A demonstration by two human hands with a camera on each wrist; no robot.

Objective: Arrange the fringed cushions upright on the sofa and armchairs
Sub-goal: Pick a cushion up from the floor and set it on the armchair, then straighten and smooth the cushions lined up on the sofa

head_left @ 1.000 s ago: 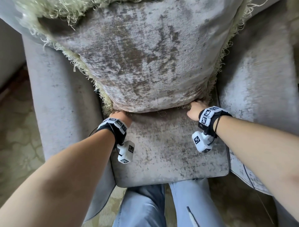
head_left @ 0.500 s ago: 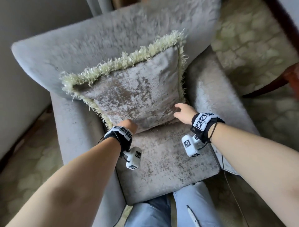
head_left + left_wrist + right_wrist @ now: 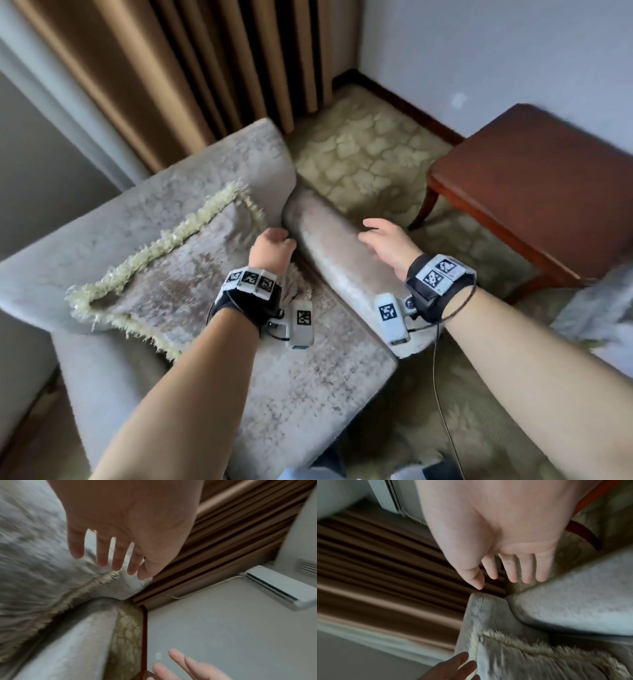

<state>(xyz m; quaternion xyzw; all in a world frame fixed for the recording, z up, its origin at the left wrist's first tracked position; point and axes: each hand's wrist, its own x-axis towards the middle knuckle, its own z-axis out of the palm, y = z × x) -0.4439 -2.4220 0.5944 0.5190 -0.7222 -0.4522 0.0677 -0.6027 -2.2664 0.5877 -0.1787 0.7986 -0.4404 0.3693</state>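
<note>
A grey velvet cushion with a cream fringe stands upright on the grey armchair seat, leaning on the backrest. My left hand hovers by the cushion's right edge, holding nothing. The left wrist view shows its fingers straight above the blurred cushion. My right hand floats over the right armrest with fingers loose and spread. Its fingers are empty in the right wrist view, above the armrest and the fringed cushion.
A dark wooden side table stands right of the armchair on patterned green carpet. Brown curtains hang behind the chair. A blurred grey upholstered shape shows at the right edge. A white wall sits behind the table.
Both hands have let go of the cushion's lower edge and lifted up and to the right. The cushion stays leaning on the backrest. The head view has pulled back and swung right.
</note>
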